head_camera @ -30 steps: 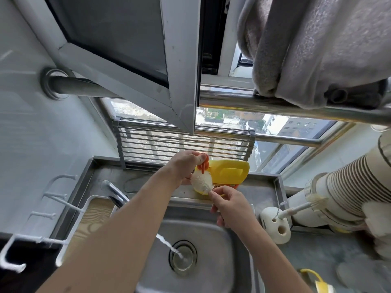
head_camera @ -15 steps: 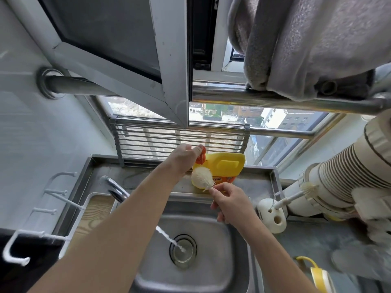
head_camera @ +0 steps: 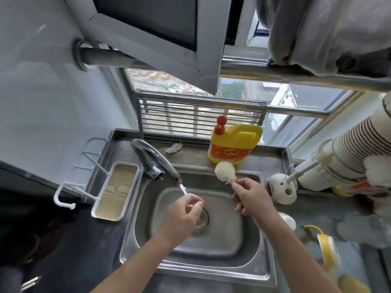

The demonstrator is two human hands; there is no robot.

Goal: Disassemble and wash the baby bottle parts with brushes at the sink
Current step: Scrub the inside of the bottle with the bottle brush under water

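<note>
My right hand (head_camera: 251, 195) grips the thin handle of the cream-white round-headed bristle bottle brush (head_camera: 225, 173), fingers curled tight round it, with the brush head pointing up and away over the far rim of the stainless steel sink (head_camera: 232, 250). The head sits just in front of the yellow plastic detergent jug with the red pump top (head_camera: 232, 144), which stands on the far ledge. My left hand (head_camera: 184, 214) hangs over the basin above the drain, fingers loosely curled with nothing in them that I can see, right where the thin stream of water (head_camera: 183, 189) from the chrome tap (head_camera: 154, 159) comes down. A white rounded brush holder (head_camera: 281, 191) stands at the sink's right edge
</note>
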